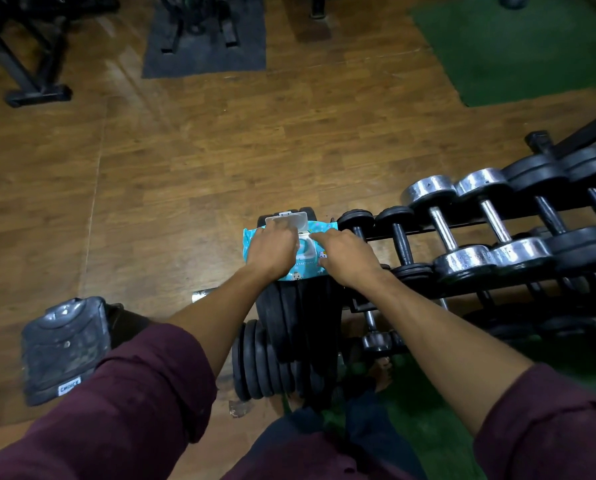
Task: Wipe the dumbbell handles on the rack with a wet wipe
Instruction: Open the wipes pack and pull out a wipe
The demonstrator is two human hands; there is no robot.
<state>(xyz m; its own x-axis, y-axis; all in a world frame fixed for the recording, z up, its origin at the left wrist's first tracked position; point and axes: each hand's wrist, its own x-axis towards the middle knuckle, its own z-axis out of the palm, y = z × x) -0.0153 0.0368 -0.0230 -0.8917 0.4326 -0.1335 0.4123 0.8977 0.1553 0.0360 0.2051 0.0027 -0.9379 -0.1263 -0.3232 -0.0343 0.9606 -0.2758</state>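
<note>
Both hands, left hand and right hand, sit loosely on the blue wipe pack atop the weight plates, lid popped but no wipe out, so the dumbbells on the rack look totally untouched.

Two hands are in view, the left hand and the right hand, both on one pack of wet wipes with one flip lid standing open. One rack carries six dumbbells on its top row: two small black ones, two chrome ones and two larger black ones. Lower rows are too dark to count. One stack of black weight plates stands below the pack. Two floor mats lie beyond, one grey and one green.
</note>
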